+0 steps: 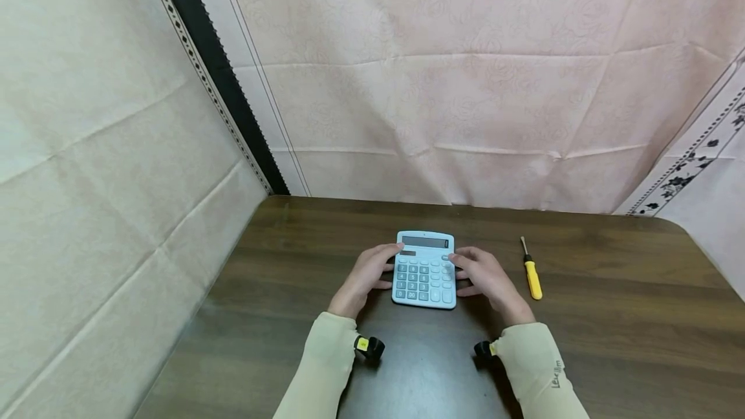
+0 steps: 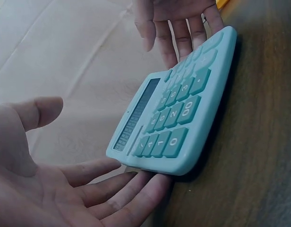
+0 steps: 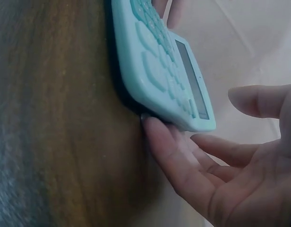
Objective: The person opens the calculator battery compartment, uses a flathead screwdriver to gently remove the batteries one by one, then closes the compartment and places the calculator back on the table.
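Note:
A light blue calculator (image 1: 423, 273) lies on the wooden table (image 1: 617, 315), keys up, with its grey display toward the far edge. A 0 shows at the display's right end. My left hand (image 1: 365, 277) is at its left side; in the left wrist view the fingertips (image 2: 157, 184) meet the side edge and the thumb stands off it. On the opposite side is my right hand (image 1: 485, 278), fingers extended. The right wrist view has its fingertips (image 3: 157, 130) right at the calculator's lower edge, thumb raised apart. Neither hand's fingers curl around it.
To the right of my right hand lies a screwdriver (image 1: 532, 275) with a yellow handle, its tip pointing to the far edge. Pale patterned cloth (image 1: 465, 102) hangs behind the table, and another light cloth (image 1: 116, 212) hangs along the left side.

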Demonstrator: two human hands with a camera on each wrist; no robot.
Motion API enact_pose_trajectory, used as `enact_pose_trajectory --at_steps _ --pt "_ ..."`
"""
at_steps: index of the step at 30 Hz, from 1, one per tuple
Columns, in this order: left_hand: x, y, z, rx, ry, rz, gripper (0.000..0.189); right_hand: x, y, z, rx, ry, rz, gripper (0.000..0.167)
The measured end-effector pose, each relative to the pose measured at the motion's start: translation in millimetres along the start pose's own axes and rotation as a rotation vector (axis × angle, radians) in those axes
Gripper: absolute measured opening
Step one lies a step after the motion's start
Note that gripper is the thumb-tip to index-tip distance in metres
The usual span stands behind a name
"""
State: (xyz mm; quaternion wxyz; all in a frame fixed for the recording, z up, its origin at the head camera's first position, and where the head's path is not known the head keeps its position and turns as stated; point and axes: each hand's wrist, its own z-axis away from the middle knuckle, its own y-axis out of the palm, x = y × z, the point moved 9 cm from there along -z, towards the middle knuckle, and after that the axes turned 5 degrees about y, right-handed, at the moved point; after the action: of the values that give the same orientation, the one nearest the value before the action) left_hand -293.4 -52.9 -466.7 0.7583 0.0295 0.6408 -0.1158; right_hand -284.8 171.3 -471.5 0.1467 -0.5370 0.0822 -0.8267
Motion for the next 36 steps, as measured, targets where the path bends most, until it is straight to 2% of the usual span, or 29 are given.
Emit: enact_pose_trajectory --at_steps 12,22,36 --pt "8.9 -3.0 -5.3 -0.039 -0.019 0.055 0.050 -4.3 -0.2 -3.2 0.009 -0.014 -0.019 0.052" --pt "13.5 -3.0 -7.9 -0.048 -0.035 0.031 0.042 -7.2 -1.3 -4.7 -0.011 -0.033 -0.015 0.047" --pt "13.2 -6.3 -9.6 -0.078 0.021 0.074 0.041 -7.7 -4.9 -7.1 0.019 -0.064 -0.038 0.044"
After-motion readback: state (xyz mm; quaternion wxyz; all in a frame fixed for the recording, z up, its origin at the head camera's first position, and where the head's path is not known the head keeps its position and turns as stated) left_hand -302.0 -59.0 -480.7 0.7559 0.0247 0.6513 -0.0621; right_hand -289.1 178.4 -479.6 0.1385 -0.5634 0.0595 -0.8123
